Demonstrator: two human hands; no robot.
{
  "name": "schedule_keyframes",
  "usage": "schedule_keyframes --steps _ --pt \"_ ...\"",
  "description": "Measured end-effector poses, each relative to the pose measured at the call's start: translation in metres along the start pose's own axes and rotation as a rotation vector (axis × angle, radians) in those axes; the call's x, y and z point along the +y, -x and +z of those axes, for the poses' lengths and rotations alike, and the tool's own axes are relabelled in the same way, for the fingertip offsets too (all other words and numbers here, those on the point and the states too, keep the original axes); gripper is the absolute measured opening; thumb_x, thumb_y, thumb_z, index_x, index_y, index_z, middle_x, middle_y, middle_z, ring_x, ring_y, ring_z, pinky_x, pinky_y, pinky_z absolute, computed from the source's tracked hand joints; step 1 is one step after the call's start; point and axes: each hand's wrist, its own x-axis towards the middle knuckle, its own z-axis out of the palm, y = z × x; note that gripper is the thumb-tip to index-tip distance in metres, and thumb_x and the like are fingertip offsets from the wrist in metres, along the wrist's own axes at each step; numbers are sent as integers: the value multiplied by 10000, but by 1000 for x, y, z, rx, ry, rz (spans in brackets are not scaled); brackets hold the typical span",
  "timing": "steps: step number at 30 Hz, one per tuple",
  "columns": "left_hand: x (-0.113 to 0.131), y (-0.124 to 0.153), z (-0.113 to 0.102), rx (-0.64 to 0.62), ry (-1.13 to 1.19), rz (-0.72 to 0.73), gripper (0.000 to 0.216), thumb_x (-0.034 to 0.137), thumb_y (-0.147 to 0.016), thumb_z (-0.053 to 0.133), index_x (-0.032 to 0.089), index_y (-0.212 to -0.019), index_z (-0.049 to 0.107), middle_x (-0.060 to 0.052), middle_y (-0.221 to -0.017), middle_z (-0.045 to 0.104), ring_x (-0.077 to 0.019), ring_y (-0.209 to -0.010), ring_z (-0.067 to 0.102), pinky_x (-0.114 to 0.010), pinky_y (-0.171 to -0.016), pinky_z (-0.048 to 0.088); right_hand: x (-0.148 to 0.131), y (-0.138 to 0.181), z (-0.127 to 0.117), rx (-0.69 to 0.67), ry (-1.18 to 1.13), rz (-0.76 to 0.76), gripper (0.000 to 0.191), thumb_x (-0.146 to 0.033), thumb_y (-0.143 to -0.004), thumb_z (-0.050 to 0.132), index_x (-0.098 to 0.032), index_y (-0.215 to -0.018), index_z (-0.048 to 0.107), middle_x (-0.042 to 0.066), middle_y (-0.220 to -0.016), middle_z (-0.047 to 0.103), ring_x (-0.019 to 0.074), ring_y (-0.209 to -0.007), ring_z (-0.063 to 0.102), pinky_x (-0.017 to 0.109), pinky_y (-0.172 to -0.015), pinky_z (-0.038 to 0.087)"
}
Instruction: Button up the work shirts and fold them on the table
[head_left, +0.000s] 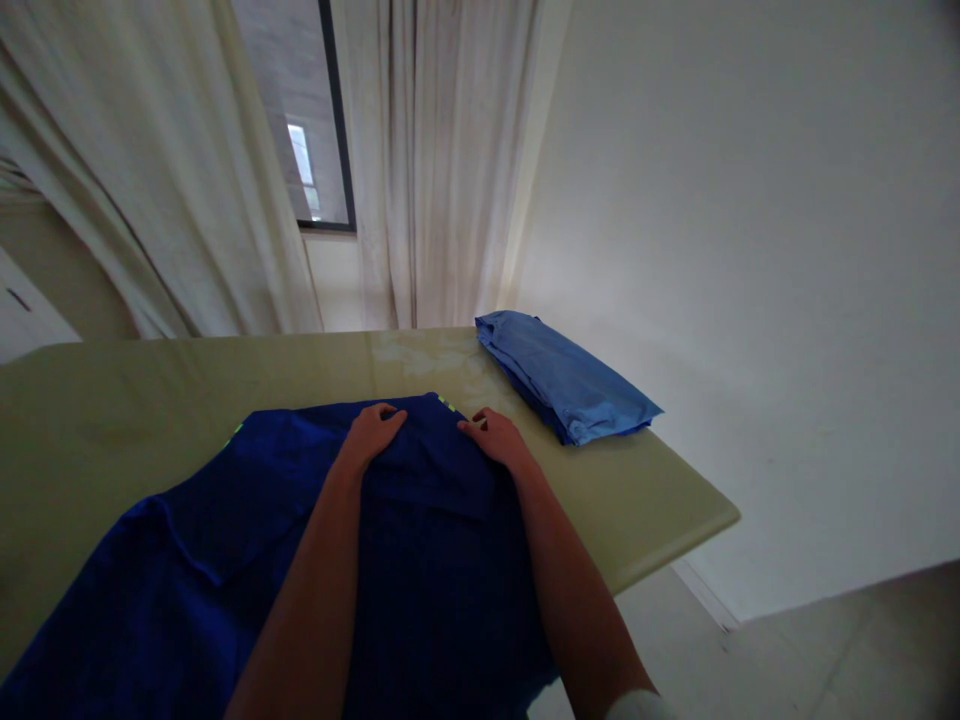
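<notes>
Two-handed, touched blue garment [439, 590] on table [645, 510] | held left hand [373, 433] and right hand [496, 438] half-curled, apart, likely to steady its far edge | could not tell grip, dim

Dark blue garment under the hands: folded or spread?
Mostly spread: the dark blue garment lies wide across the table, reaching the picture's bottom edge, layers overlapping.

Dark blue garment [442, 570]: laid spread on the worktop [645, 510], surface creased, a fold edge crossing its left part. Short yellow-green trim [447, 403] visible at two points along the far outline. Near end out of view.
</notes>
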Motion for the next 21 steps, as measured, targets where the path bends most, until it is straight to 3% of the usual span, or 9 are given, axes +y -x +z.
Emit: schedule_keyframes --steps 3,8,13,17,21 --pt "-2 1 8 -29 8 70 305 473 -826 616 206 -862 760 -117 -1000 786 -282 -956 712 -349 -858 513 -5 1 3 1 39 -18 526 -664 -905 631 -184 -1110 699 121 -1078 737 246 -959 685 311 -773 476" --pt "-4 3 13 -72 172 99 462 624 -835 573 202 -789 754 -94 -827 777 -275 -827 718 -351 -767 517 0 -5 6 49 138 -26 211 -351 -967 617 -197 -1028 747 122 -1078 750 265 -1013 687 341 -841 486" --pt "-8 -2 17 18 209 111 327 487 -824 641 198 -897 775 -109 -988 795 -268 -945 720 -360 -881 523 10 -12 10 145 130 87 256 -281 -999 511 -201 -1001 754 128 -1046 755 251 -957 700 330 -815 496" --pt "-5 0 23 65 145 184 329 471 -886 579 200 -905 765 -104 -1016 787 -267 -983 710 -375 -929 516 3 -10 13 218 110 23 279 -378 -1018 513 -197 -1018 725 117 -1045 743 237 -954 682 322 -809 492" --pt "-7 1 27 92 90 147 308 442 -898 587 195 -925 769 -111 -1030 785 -270 -1000 710 -382 -939 511 -6 -3 10 230 171 -28 342 -513 -906 687 -194 -1029 702 122 -1075 709 253 -982 650 340 -822 486"
